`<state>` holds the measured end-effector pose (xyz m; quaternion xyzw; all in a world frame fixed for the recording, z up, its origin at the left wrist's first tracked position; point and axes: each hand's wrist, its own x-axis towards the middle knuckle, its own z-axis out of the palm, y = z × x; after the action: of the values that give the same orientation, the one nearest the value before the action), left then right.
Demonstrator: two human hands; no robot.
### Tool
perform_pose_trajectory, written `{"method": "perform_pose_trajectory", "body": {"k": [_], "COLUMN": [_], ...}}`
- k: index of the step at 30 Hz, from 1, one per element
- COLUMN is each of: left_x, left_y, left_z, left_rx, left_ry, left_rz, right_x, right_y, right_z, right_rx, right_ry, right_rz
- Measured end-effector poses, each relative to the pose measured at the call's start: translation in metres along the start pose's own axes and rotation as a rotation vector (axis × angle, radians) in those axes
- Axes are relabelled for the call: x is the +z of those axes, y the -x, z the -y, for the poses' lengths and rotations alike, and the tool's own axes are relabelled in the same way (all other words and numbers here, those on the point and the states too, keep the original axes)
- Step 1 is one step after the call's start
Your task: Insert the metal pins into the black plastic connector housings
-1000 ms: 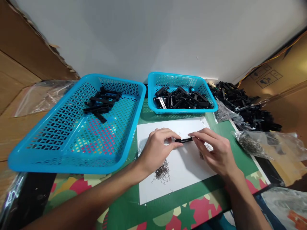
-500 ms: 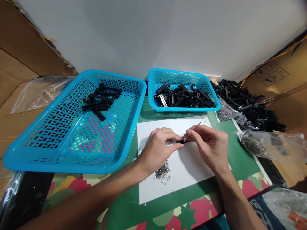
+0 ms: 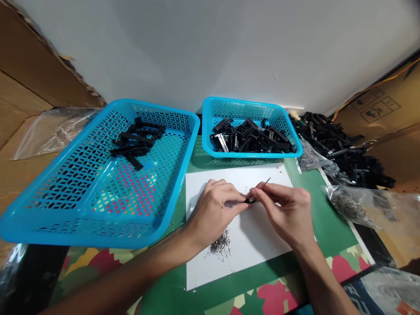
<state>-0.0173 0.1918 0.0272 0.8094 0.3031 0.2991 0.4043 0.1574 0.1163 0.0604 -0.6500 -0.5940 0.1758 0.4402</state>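
Observation:
My left hand (image 3: 216,210) pinches a small black part (image 3: 250,201) above a white sheet (image 3: 243,258). Meeting it from the right, my right hand (image 3: 284,205) holds a thin metal tool (image 3: 266,182) between thumb and fingers, its lower end at the black part. The fingers hide most of the part. A pile of small bent metal wires (image 3: 221,245) lies on the sheet beside my left wrist, and a few loose ones are scattered near the sheet's far edge.
A large blue basket (image 3: 98,240) at left holds several black parts. A smaller blue basket (image 3: 252,155) behind the sheet holds many more. At right are a black heap (image 3: 354,162) and bags of small metal pieces (image 3: 349,205).
The camera view has shifted slightly, so things sit a little lower. My right hand has tilted the tool lower and drawn in closer to my left fingertips. Both hands keep their holds.

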Motion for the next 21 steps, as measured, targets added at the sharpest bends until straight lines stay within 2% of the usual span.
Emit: {"method": "perform_pose_trajectory", "body": {"k": [5, 9, 11, 14, 16, 17, 21], "left_x": [-0.002, -0.002, -0.002, -0.002, -0.002, -0.002, -0.002], "left_y": [0.000, 0.002, 0.002, 0.003, 0.003, 0.004, 0.005], "left_z": [-0.001, -0.002, -0.003, -0.003, -0.002, -0.001, -0.001], "left_rx": [-0.028, -0.076, -0.079, -0.031, -0.070, -0.109, -0.209], "left_ry": [0.040, 0.093, 0.105, 0.124, 0.146, 0.156, 0.200], "left_rz": [0.027, -0.014, -0.019, -0.030, -0.045, -0.050, -0.062], "right_x": [0.005, 0.013, 0.012, 0.003, -0.002, -0.004, -0.002], "right_y": [0.004, 0.012, 0.014, 0.010, 0.005, 0.004, 0.007], "right_z": [0.003, -0.003, -0.010, -0.020, -0.026, -0.028, -0.034], "right_rx": [-0.114, -0.117, -0.119, -0.056, 0.001, 0.024, 0.136], "right_ry": [0.110, 0.090, 0.024, -0.093, -0.108, -0.094, -0.044], "right_rz": [-0.039, -0.105, -0.186, -0.431, -0.517, -0.500, -0.217]}}
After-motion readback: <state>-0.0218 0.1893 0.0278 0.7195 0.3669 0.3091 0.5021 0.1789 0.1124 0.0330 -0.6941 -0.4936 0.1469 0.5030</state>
